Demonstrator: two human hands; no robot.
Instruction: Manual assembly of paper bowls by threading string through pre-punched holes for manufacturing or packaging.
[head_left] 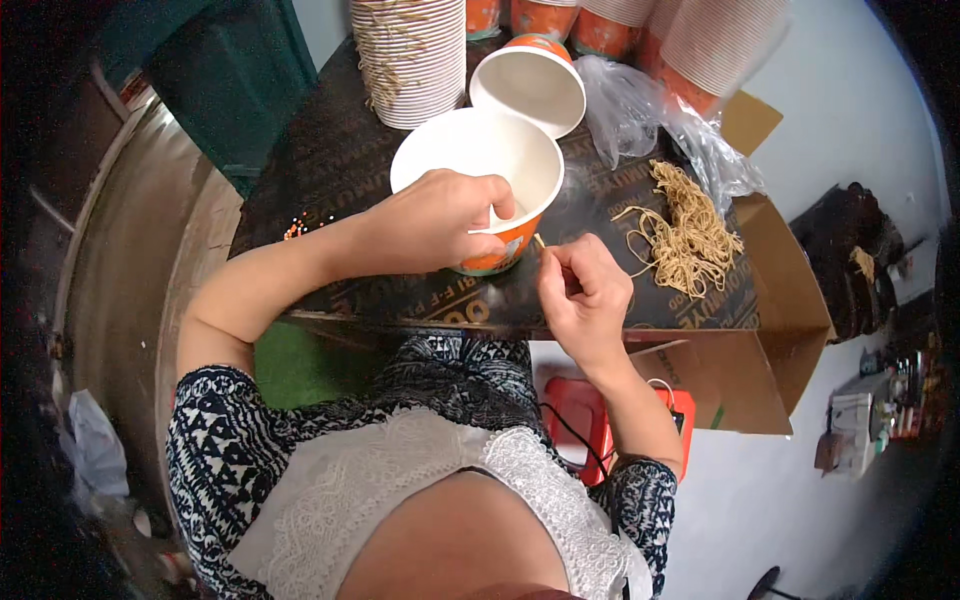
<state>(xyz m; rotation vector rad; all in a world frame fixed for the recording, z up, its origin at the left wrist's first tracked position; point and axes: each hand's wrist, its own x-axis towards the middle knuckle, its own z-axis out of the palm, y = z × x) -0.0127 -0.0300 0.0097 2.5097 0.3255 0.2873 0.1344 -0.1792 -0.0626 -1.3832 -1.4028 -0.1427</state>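
My left hand (pixel 440 220) grips the near rim of an orange paper bowl with a white inside (pixel 470 160), thumb hooked over the edge. The bowl stands on a dark printed sheet (pixel 330 160) laid over a cardboard box. My right hand (pixel 582 290) is just right of the bowl, fingers pinched on a short tan strand (pixel 540 241) that points toward the bowl. A loose pile of tan dry noodles (pixel 688 235) lies on the sheet to the right of that hand.
A second orange bowl (pixel 530 85) lies tipped behind the first. A tall stack of white bowls (pixel 410 55) stands at back left, more stacks in clear plastic (pixel 690 50) at back right. The brown cardboard box flap (pixel 770 330) hangs right; a red object (pixel 575 415) sits below.
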